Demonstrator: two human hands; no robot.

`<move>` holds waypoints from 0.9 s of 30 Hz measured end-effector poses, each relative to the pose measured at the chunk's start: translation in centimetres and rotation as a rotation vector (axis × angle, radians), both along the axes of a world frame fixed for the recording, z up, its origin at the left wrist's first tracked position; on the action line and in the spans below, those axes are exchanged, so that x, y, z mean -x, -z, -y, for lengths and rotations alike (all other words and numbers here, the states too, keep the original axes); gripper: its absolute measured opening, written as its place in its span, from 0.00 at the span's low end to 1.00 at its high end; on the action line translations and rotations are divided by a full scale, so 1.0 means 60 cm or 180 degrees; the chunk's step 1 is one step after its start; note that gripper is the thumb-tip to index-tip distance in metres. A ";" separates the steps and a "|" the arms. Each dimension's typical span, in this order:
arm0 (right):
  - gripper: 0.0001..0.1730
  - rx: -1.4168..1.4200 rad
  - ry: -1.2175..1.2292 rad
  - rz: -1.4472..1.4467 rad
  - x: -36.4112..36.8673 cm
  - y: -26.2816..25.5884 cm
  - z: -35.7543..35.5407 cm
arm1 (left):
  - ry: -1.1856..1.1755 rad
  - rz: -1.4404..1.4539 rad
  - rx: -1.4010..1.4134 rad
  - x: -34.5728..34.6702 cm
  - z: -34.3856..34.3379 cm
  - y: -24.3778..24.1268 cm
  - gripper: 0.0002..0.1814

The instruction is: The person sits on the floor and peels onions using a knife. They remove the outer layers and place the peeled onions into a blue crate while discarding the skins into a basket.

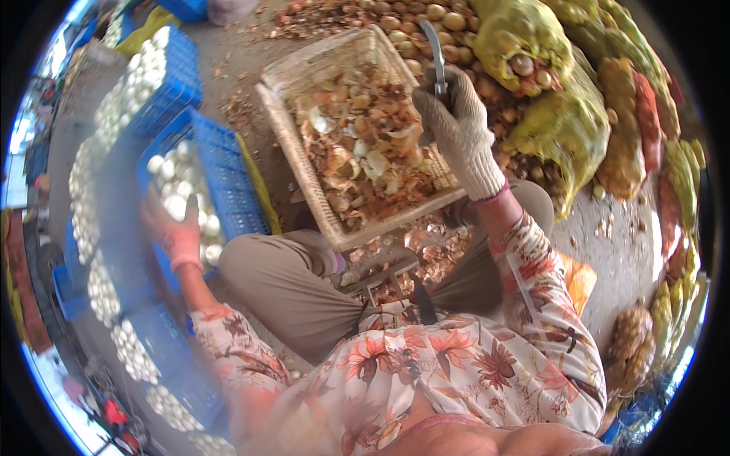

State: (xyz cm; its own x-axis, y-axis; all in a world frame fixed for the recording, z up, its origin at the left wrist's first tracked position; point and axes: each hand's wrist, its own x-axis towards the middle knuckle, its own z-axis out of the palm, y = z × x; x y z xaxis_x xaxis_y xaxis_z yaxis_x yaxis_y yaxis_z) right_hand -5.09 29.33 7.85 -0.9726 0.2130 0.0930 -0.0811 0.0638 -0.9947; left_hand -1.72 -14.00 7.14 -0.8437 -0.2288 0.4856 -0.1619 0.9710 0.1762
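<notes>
My right hand (456, 122), in a knitted glove, grips a knife (436, 54) with a curved blade pointing up, beyond the right side of a woven-look crate (297, 174). Onion skins and pieces (365, 148) fill much of that crate. At the left, my left hand (174, 228), in a reddish glove, is over a blue plastic crate (228, 171) of peeled white onions (182, 171). A peeled onion (175, 207) lies at its fingers; whether they hold it is blurred.
Blue crates (182, 80) heaped with white onions line the left. Unpeeled onions (454, 21) lie loose at the top, beside yellow mesh sacks (524, 34). More filled sacks (616, 125) stand along the right. Skins (425, 245) litter the floor between my legs.
</notes>
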 end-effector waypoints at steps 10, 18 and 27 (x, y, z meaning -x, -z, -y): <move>0.19 0.1372 0.0875 0.0176 0.003 -0.045 -0.098 | 0.3149 0.5088 -0.0658 -0.138 -0.421 0.225 0.26; 0.17 -0.0379 -0.0382 0.0962 -0.004 -0.006 -0.056 | 0.2614 0.6408 -0.3702 -0.333 -0.442 0.418 0.28; 0.15 -0.1604 -0.0855 0.0246 0.069 0.076 -0.077 | 0.1399 0.7154 -0.4271 -0.189 -0.504 0.359 0.20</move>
